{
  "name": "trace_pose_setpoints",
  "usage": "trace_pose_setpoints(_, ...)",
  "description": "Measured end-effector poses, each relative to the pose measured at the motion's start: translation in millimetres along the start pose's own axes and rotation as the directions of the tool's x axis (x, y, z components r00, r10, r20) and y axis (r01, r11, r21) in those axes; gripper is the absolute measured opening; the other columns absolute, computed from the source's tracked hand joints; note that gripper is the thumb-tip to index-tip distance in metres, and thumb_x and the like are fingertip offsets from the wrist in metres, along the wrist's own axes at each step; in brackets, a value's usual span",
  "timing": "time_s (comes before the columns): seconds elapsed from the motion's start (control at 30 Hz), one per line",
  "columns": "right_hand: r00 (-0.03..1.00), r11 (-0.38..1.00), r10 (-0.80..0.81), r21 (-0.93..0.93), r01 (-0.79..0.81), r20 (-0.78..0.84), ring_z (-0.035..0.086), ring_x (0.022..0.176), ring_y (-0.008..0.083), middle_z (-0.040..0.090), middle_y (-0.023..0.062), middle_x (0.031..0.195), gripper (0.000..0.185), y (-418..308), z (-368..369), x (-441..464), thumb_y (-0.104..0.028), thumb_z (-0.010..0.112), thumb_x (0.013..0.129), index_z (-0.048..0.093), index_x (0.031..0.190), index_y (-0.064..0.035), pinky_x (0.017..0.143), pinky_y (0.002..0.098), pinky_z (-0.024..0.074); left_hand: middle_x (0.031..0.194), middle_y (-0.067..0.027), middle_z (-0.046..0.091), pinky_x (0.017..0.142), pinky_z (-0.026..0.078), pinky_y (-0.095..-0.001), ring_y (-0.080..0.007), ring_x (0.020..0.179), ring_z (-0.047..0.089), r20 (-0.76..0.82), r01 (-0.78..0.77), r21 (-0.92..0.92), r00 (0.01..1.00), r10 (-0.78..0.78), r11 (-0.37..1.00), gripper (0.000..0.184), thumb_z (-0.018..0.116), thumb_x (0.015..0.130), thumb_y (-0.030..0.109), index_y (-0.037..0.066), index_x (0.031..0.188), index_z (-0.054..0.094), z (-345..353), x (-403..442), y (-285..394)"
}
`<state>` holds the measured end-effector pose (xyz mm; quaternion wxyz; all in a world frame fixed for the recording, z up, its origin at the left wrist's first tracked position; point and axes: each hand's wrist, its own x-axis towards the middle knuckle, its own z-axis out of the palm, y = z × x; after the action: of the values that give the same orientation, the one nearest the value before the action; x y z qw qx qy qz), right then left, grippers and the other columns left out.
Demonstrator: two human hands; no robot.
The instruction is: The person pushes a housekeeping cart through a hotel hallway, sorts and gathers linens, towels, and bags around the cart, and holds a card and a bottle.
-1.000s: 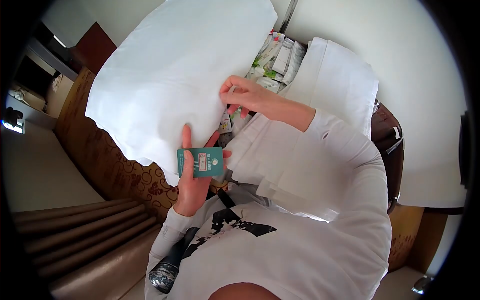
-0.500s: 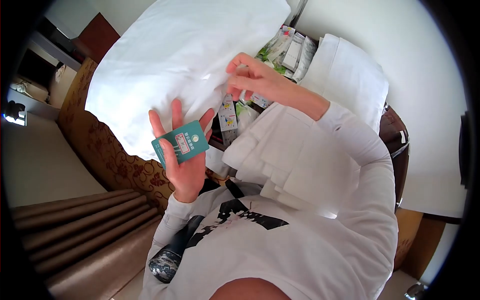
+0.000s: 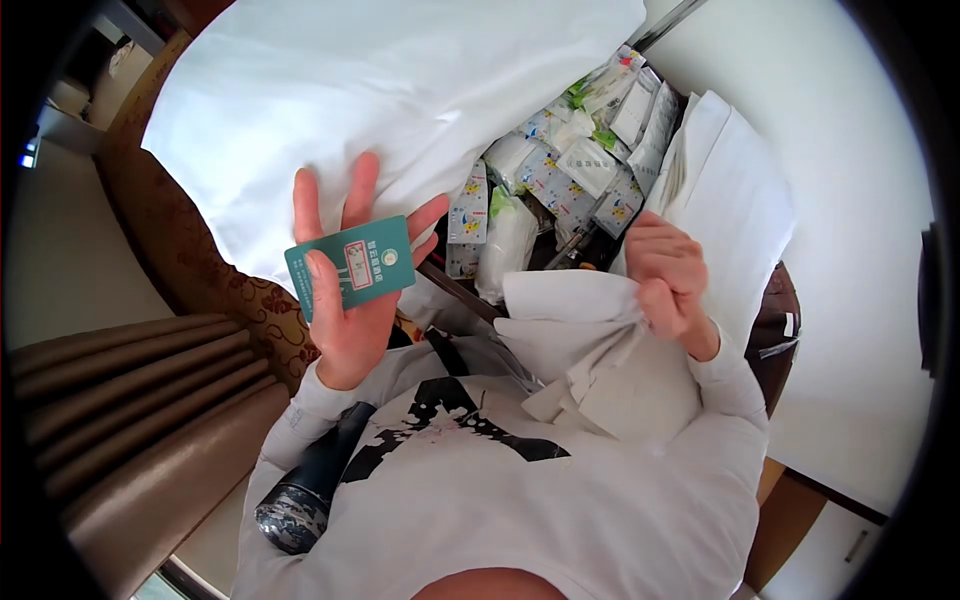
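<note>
My left hand (image 3: 350,290) holds a green card (image 3: 372,262) with its thumb across the card, the other fingers spread. My right hand (image 3: 668,272) is closed on the edge of a stack of folded white cloth (image 3: 600,350) near my chest. Between the hands, beyond them, lies an open container of small packets (image 3: 590,165), some white, some patterned or green. A large white cloth (image 3: 330,90) bulges over the container's left side, behind my left hand. More folded white cloth (image 3: 740,180) lies to the right of the packets.
A dark bottle-like object (image 3: 300,505) hangs at my left side. Brown curtains (image 3: 150,400) stand at the lower left, beside patterned carpet (image 3: 250,290). A white wall (image 3: 850,200) rises on the right. Brown material (image 3: 780,325) shows under the cloth at right.
My right hand has moved right and down from above the packets and closed on the folded cloth. More packets are exposed. My left hand still holds the card, shifted up and left.
</note>
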<state>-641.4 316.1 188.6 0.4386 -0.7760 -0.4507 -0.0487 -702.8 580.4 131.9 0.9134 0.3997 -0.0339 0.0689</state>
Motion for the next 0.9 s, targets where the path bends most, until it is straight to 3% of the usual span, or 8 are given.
trace_pose_setpoints(0.17,0.963,0.989,0.071,0.145,-0.034,-0.258,0.035,0.036,0.0182,0.037,0.0024,0.041,0.064,-28.3,-23.9,-18.5,-0.051,0.035,0.093,0.031,0.048,-0.0061,0.049,0.033,0.0309,0.15,-0.0122,0.015,0.095,0.039,-0.0529,-0.0459,0.119,0.043,0.023,0.005,-0.049,1.0,-0.003,0.999,0.062,0.03,0.094,0.052,0.033,0.145,-0.001,-6.7,1.3,-2.4)
trace_pose_setpoints(0.37,0.988,0.973,0.022,0.232,0.014,-0.153,0.033,0.036,0.0176,0.035,0.0009,0.043,0.063,-14.9,-30.6,-21.3,-0.054,0.043,0.09,0.027,0.048,-0.0095,0.049,0.0318,0.0283,0.15,-0.0126,0.012,0.095,0.039,-0.0542,-0.0467,0.119,0.043,0.001,0.035,-0.105,0.999,-0.035,0.994,0.06,0.027,0.094,0.052,0.034,0.145,0.001,-6.3,2.1,0.7)
trace_pose_setpoints(0.43,0.982,0.969,-0.162,0.204,0.14,0.095,0.029,0.037,0.0173,0.033,-0.0007,0.044,0.063,-13.7,-35.8,-14.3,-0.055,0.051,0.086,0.027,0.049,-0.0102,0.048,0.0316,0.0255,0.15,-0.0131,0.011,0.095,0.038,-0.0566,-0.0472,0.119,0.042,0.021,0.011,-0.126,1.0,-0.009,0.992,0.059,0.026,0.095,0.052,0.034,0.145,0.001,-7.4,2.8,-0.1)
trace_pose_setpoints(0.47,0.97,0.989,-0.102,0.124,0.076,0.219,0.028,0.04,0.0171,0.031,-0.0016,0.045,0.056,-21.6,-35.2,-8.6,-0.054,0.058,0.082,0.042,0.053,-0.008,0.05,0.0313,0.0255,0.15,-0.0131,0.011,0.095,0.038,-0.0566,-0.0472,0.119,0.042,0.022,0.025,-0.12,1.0,-0.022,0.992,0.059,0.026,0.095,0.052,0.034,0.145,0.001,-7.3,3.0,-0.6)
trace_pose_setpoints(0.5,0.974,0.989,-0.092,0.129,0.066,0.209,0.028,0.04,0.0171,0.031,-0.0016,0.045,0.056,-29.9,-31.1,-3.6,-0.054,0.058,0.082,0.042,0.053,-0.008,0.05,0.0313,0.0255,0.151,-0.0133,0.01,0.095,0.038,-0.0579,-0.0474,0.119,0.042,0.028,0.016,-0.114,1.0,-0.013,0.993,0.058,0.026,0.095,0.052,0.035,0.145,0.001,-7.1,3.6,-0.5)
trace_pose_setpoints(0.57,0.91,0.987,0.16,-0.087,-0.137,0.382,0.033,0.046,0.017,0.034,-0.0018,0.05,0.048,-42.8,-23.6,2.9,-0.052,0.062,0.078,0.059,0.068,-0.0053,0.054,0.031,0.0278,0.151,-0.0136,0.009,0.095,0.038,-0.0592,-0.0477,0.119,0.041,0.043,0.017,-0.101,0.999,-0.013,0.995,0.058,0.026,0.095,0.052,0.035,0.144,0.002,-7.6,3.9,-1.2)
trace_pose_setpoints(0.67,0.861,0.993,0.098,0.01,-0.118,0.499,0.037,0.054,0.0165,0.038,-0.0019,0.057,0.045,-45.2,-30.1,-0.4,-0.049,0.065,0.075,0.065,0.083,-0.0044,0.059,0.0311,0.0295,0.151,-0.0138,0.007,0.094,0.037,-0.0614,-0.0486,0.12,0.04,0.009,0.016,-0.089,1.0,-0.015,0.996,0.057,0.026,0.095,0.051,0.035,0.144,0.003,-7.7,2.6,-0.8)
trace_pose_setpoints(0.9,0.834,0.979,0.085,0.111,-0.172,0.545,0.039,0.058,0.0166,0.04,-0.0017,0.064,0.043,-42.1,-37.4,-7.1,-0.049,0.065,0.074,0.064,0.079,-0.0058,0.063,0.0327,0.0298,0.151,-0.0132,0.006,0.095,0.034,-0.0646,-0.0502,0.123,0.035,0.074,0.02,-0.065,0.997,-0.015,0.998,0.057,0.028,0.095,0.05,0.035,0.145,0.004,-11.6,4.1,-0.5)
